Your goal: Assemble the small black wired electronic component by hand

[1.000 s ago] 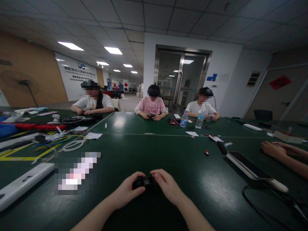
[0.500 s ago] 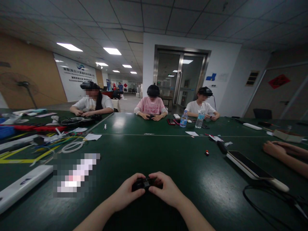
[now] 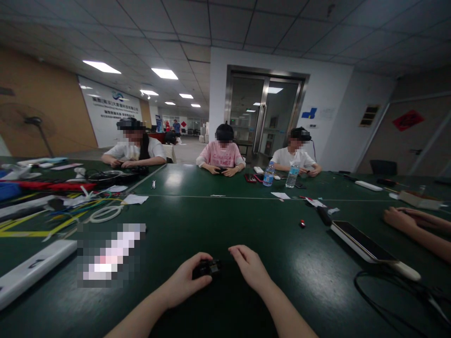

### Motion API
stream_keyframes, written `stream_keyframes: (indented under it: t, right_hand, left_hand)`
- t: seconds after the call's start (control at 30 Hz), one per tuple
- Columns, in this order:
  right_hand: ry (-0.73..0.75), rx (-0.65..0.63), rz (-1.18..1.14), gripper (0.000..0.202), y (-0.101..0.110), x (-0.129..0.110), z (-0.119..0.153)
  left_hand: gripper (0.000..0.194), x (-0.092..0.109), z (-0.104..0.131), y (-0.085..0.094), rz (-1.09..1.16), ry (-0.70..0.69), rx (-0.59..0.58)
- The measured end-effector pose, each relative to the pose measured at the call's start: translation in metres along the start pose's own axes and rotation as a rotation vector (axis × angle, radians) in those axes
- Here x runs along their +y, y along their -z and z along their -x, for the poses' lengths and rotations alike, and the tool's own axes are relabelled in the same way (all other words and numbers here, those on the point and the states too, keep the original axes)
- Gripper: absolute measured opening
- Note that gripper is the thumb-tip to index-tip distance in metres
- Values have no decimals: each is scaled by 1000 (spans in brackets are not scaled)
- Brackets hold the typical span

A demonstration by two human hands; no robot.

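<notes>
A small black device (image 3: 210,267), blocky with a greyish patch on one face, is held just above the green table. My left hand (image 3: 188,280) grips it from the left, its thumb in front and its fingers behind. Off to its right, my right hand (image 3: 249,265) is apart from the device. The right fingers are drawn together and point up and left; whatever they may pinch is too small and dark to make out.
A phone-like slab (image 3: 366,241) and black cable (image 3: 362,293) lie right, near another person's hands (image 3: 405,219). Left are a white bar (image 3: 37,270), a pixelated object (image 3: 112,256) and coiled cable (image 3: 105,214). Two bottles (image 3: 292,176) stand ahead; several people sit around the table (image 3: 183,225).
My right hand has come off the black device and moved a little up and right. My left hand still holds the device in nearly the same place.
</notes>
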State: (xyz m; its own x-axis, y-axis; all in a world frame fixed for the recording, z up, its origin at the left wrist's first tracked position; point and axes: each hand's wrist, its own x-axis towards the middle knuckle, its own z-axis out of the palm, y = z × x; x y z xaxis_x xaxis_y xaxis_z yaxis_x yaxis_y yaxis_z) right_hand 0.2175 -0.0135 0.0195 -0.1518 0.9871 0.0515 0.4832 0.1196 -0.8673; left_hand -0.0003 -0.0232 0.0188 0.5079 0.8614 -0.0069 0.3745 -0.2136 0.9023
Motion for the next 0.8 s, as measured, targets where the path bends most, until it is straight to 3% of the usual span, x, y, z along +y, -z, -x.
stream_keyframes:
  t: [0.1,0.3,0.47,0.8]
  right_hand:
    - [-6,-23,-7,34,0,-1,2]
    - [104,-227,-67,44,-12,-13,12]
    - [88,-219,-49,37,-12,-17,13]
    - [194,-174,2,25,-15,-10,9]
  left_hand:
    - [35,2,1,1,14,2,-1]
    - [36,-5,0,-1,126,-85,-12]
    - [42,-10,-2,-1,156,-71,-26]
    - [37,-8,-2,-2,146,-50,-15]
